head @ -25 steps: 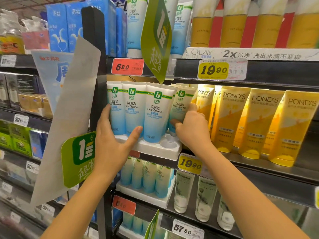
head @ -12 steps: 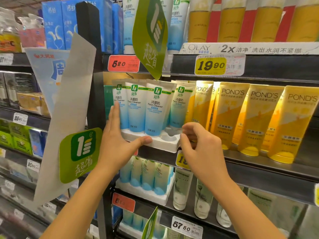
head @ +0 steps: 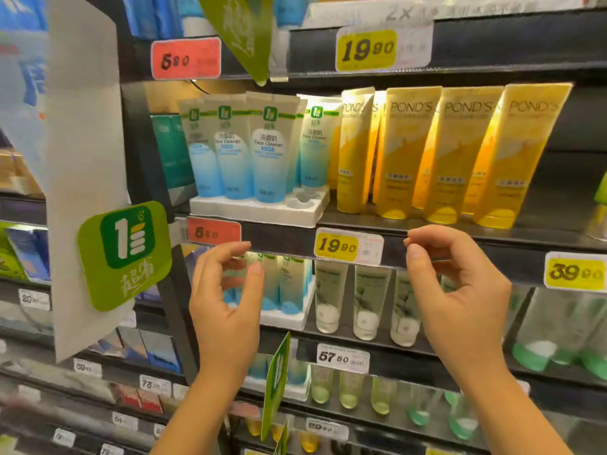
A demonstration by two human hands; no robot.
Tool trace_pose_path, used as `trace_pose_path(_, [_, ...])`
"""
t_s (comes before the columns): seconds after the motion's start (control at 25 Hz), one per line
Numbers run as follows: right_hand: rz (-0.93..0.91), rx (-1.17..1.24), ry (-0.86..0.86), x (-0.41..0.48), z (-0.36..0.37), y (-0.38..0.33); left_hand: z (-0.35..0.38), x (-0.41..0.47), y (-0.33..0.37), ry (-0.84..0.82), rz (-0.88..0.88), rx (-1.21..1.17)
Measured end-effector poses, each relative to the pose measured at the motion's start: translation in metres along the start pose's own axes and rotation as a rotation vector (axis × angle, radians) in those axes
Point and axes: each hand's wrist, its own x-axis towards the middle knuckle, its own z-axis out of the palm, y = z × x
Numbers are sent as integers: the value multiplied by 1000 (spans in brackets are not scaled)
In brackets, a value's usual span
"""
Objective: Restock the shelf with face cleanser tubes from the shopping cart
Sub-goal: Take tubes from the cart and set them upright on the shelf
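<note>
Several blue-and-white face cleanser tubes [head: 267,156] stand cap-down in a white foam tray [head: 259,211] on the middle shelf. One front slot of the tray at its right end holds nothing. My left hand [head: 226,307] hovers below the shelf edge, fingers loosely curled, holding nothing. My right hand [head: 460,290] is level with it to the right, also loosely curled and empty. Both hands are apart from the tubes and the tray. No shopping cart is in view.
Yellow Pond's tubes [head: 460,152] fill the shelf right of the tray. More blue tubes [head: 289,284] and pale green tubes [head: 368,300] stand one shelf down. A grey divider sign with a green tag [head: 124,254] juts out at left. Price tags [head: 336,246] line the shelf edges.
Both hands have let go of the tray and tubes and dropped back below the shelf edge. The tray now sits pushed back on the shelf. The camera has moved closer.
</note>
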Motion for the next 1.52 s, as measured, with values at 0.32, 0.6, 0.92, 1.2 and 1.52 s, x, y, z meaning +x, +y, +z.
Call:
trace_pose_path(0.32, [751, -232, 95, -205, -128, 11, 13, -170, 17, -556, -565, -429])
trace_pose_path(0.6, [1141, -401, 442, -342, -262, -49, 66, -319, 38, -1289, -921, -311])
trace_pose_path(0.92, [1284, -471, 770, -420, -436, -95, 165, -482, 158, -1664, -853, -324])
trace_pose_path(1.2, [1252, -545, 766, -415, -612, -93, 253, -592, 287, -1725, -851, -377])
trace_pose_path(1.52, [1163, -615, 748, -370, -812, 0, 440, -687, 390, -1690, -807, -530])
